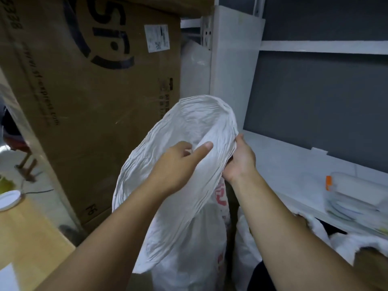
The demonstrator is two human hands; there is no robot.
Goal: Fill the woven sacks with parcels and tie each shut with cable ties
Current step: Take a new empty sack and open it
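Head view: sack point(184, 185) upright, mouth upward.

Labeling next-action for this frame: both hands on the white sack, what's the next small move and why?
Probably pull the mouth of the woven sack open. The right hand grips the gathered rim, the left hand rests on the crumpled fabric with its index finger extended, and the sack looks flat and held up off the floor. No parcel or cable tie is in hand, so opening likely comes first.
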